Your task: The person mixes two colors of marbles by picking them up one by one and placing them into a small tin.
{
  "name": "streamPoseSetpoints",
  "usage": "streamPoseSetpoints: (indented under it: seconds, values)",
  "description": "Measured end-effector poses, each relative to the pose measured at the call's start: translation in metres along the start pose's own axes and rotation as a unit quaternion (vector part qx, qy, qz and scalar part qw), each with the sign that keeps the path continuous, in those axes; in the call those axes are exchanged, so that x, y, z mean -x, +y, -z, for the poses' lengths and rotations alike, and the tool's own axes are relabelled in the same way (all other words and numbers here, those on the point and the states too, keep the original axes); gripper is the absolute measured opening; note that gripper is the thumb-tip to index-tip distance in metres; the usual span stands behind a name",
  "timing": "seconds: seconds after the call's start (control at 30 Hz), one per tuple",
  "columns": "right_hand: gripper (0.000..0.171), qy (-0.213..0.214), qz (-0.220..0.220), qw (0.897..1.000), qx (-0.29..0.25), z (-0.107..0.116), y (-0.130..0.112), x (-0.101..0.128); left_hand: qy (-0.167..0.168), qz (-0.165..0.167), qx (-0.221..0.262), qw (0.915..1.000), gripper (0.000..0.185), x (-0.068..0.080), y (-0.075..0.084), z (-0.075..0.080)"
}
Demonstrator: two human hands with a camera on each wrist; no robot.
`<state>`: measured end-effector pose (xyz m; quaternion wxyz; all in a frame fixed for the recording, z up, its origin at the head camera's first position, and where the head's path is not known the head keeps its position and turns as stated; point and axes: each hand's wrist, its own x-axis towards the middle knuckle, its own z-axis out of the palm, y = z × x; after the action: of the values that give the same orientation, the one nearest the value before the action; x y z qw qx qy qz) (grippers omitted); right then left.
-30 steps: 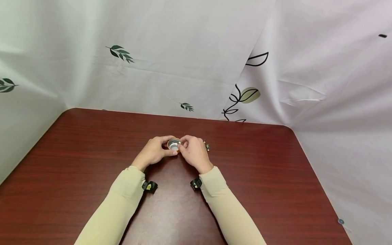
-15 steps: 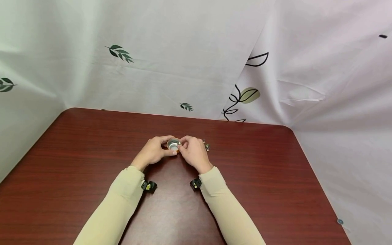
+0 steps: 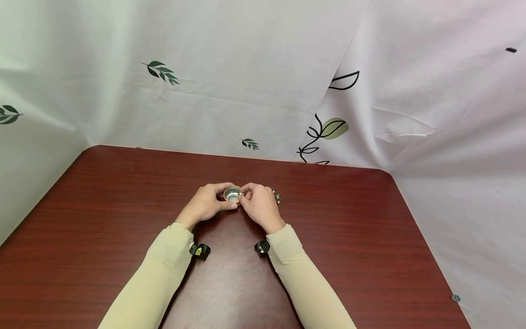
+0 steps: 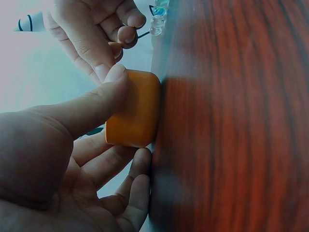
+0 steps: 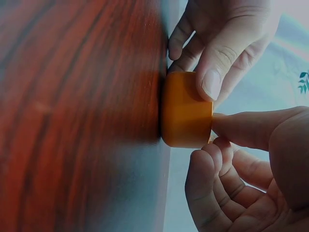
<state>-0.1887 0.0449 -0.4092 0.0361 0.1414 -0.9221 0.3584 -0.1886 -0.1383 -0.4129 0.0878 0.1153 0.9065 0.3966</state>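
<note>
Nearest, two cream sleeves [image 3: 156,274] are reaching forward over the dark red tabletop [image 3: 102,219]. The left hand [image 3: 204,204] is gripping a small orange cup [image 4: 135,110] — thumb curled on its near wall, fingers round its far side. The right hand [image 3: 259,205] is pinching the cup's rim from the other side. The cup is sitting on the tabletop between both hands, its shiny inside facing up. No writing is showing on it. Just beyond the right hand, small clear beads [image 3: 278,198] are lying; behind, a leaf-printed cloth [image 3: 246,91] is hanging.
</note>
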Motion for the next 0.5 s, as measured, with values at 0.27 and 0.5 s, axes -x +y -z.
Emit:
streamPoseSetpoints:
  seconds: [0.27,0.5]
  values:
    - [0.011,0.001,-0.002,1.0,-0.001,0.0005,-0.0012,-0.0001,-0.002,-0.004,-0.001,1.0,0.051,-0.0009,-0.0004,0.0003]
    - [0.011,0.0,0.003,1.0,-0.005,0.0008,-0.0008,-0.0002,-0.004,0.001,0.0,1.0,0.051,-0.0011,0.0003,0.0007]
